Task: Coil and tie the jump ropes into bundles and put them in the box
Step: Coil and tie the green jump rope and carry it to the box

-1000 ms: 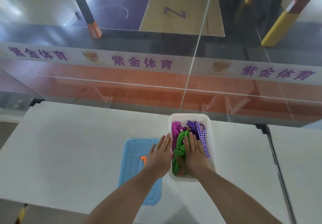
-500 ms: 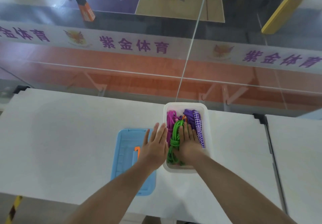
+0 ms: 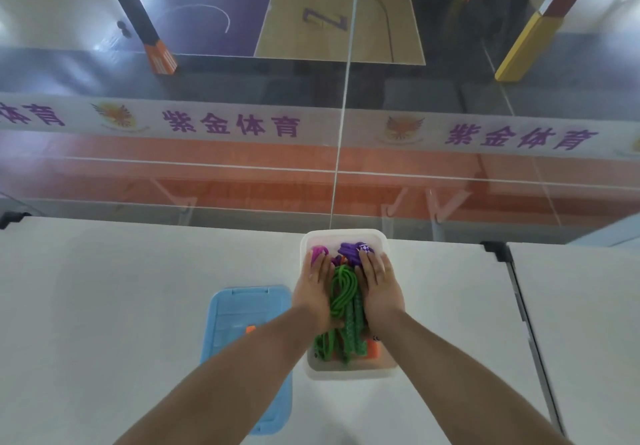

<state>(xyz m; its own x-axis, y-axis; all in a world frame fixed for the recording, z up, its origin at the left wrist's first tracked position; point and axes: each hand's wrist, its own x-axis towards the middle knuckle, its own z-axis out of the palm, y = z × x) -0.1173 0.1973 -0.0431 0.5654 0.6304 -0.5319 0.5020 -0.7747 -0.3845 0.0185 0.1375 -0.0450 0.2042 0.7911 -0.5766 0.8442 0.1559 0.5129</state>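
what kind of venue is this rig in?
Likely a sports hall or gym, seen from a raised spot behind glass: a basketball court with painted lines lies below, padded pillars stand beside it, and a white box of jump ropes sits on the table.

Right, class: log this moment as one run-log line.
stage: packing | left hand: flat on ropes in box | right hand: flat on ropes | green rope: between hands | lid: off, left of box

White box [image 3: 349,372] on white table [image 3: 104,306]: green rope bundle [image 3: 343,292] between left hand [image 3: 313,288] and right hand [image 3: 379,287], both flat; blue lid [image 3: 242,309] beside.
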